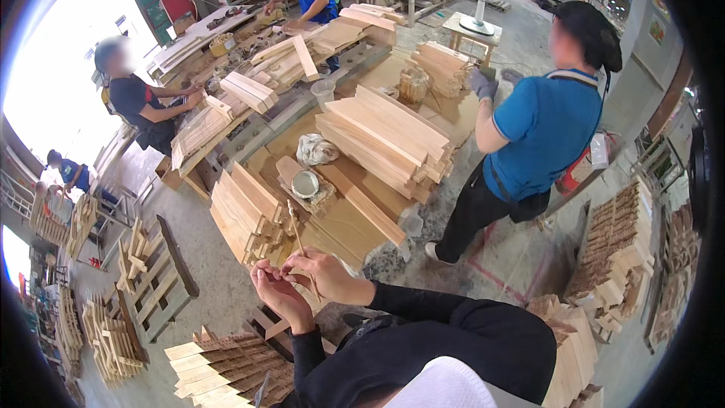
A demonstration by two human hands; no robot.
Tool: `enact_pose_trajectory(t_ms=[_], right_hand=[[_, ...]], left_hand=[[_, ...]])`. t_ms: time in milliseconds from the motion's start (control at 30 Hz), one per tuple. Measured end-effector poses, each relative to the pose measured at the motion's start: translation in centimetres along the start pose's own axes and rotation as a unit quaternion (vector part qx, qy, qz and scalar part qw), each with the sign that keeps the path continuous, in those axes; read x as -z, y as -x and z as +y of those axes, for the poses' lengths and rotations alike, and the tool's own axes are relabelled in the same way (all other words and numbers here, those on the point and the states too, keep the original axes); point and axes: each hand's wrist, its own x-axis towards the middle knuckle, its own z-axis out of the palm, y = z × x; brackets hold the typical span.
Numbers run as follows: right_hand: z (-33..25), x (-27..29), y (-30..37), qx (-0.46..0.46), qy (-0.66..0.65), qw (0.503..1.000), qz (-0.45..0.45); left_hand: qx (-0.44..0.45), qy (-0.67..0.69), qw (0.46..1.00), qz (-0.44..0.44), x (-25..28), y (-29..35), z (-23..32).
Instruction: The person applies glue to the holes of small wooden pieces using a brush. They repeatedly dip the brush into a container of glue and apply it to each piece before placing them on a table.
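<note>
Both my hands meet in front of my body, just off the near edge of the work table. My right hand [326,273] is closed round a thin stick [296,228], whose pale tip points up toward the table. Beside it, my left hand [281,301] is curled with its fingertips against the right one's; whatever lies between them is too small to make out. Beyond the stick, a round white cup [305,184] stands on a rough wooden block [322,201]. A crumpled white cloth [317,149] lies behind the cup.
Stacked boards [385,140] and a shorter board pile [245,208] flank the cup on the cardboard-covered table [340,228]. A co-worker in a blue shirt [540,125] stands at the right. Slatted wood stacks [226,370] sit by my legs. Other people work at a farther bench.
</note>
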Motion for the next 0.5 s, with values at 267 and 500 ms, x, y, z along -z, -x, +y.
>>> enact_pose_trajectory(t_ms=[267, 500], right_hand=[[0.5, 0.5, 0.8, 0.02, -0.035, 0.999, -0.004], [-0.1, -1.5, 0.5, 0.028, -0.065, 0.997, -0.018]], left_hand=[[-0.029, -0.046, 0.998, 0.021, -1.3, 1.4, 0.0], [-0.008, -0.035, 0.999, 0.021, -0.5, 1.4, 2.2]])
